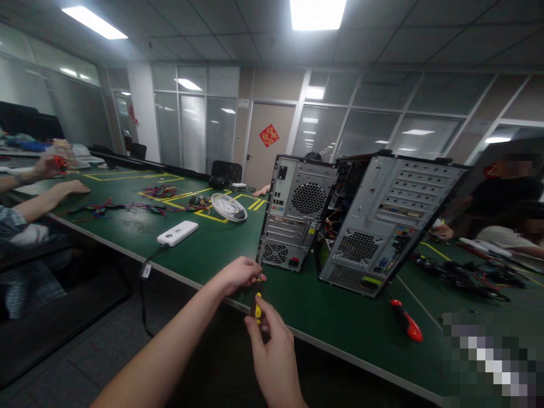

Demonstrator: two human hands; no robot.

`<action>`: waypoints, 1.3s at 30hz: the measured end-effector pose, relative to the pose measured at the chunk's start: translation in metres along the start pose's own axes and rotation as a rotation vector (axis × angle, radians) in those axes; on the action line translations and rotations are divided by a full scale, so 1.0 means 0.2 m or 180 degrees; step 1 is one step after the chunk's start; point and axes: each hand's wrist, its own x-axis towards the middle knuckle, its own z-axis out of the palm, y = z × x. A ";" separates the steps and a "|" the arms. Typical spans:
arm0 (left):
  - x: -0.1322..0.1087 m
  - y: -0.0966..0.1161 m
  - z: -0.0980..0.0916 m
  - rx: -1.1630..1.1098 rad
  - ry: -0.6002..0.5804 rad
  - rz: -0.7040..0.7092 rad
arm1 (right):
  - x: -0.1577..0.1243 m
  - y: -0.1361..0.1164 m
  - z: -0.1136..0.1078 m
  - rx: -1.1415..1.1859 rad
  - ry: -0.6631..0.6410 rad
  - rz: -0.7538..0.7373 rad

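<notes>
My right hand (272,340) is wrapped round the yellow and black handle of a screwdriver (258,309), which points away from me across the table's front edge. Around the shaft near its far end, my left hand (242,276) has its fingers pinched together; they hide the tip. Just beyond those fingertips is the lower left corner of a computer case (293,226), standing upright with its rear panel facing me. A second, larger computer case (374,226) stands to its right, its side open and some inner parts showing.
On the green table (225,255) lie a white power bank (177,233) with a black cable, a white oval basket (229,207), wire bundles (123,208), a red and black screwdriver (407,321) and black cables (463,275). Other people's hands rest at the left, far side and right.
</notes>
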 end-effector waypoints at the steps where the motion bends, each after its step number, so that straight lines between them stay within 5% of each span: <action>1: -0.01 0.00 0.00 0.0030 -0.0024 0.0010 | 0.00 0.01 0.00 0.0077 0.0011 0.0052; 9: -0.06 -0.02 -0.01 0.0200 -0.0020 0.0236 | 0.02 0.03 0.03 0.0907 -0.0142 0.0306; 14: -0.09 0.00 0.01 -0.0317 -0.0149 -0.0062 | 0.03 0.03 0.05 0.1336 -0.0201 0.0343; 19: -0.10 0.02 0.01 -0.0331 -0.0155 -0.0159 | 0.03 -0.02 0.01 0.0522 -0.0201 0.0214; 24: -0.09 0.01 0.02 -0.0168 -0.0045 -0.0086 | 0.02 -0.07 -0.03 -0.0536 -0.0234 -0.0522; 29: -0.07 0.00 0.00 0.0039 -0.0120 -0.0004 | 0.03 -0.06 -0.03 -0.0826 -0.0390 -0.0809; 32: -0.03 0.01 -0.04 0.0480 0.0324 0.0289 | 0.03 -0.05 -0.02 -0.0753 -0.0323 -0.0794; 36: 0.10 0.08 -0.12 0.0917 0.1311 0.1328 | 0.02 -0.04 -0.01 -0.0666 -0.0231 -0.0809; 39: 0.21 0.12 -0.17 0.0992 0.1088 0.1791 | 0.03 -0.03 -0.01 -0.0582 -0.0169 -0.0854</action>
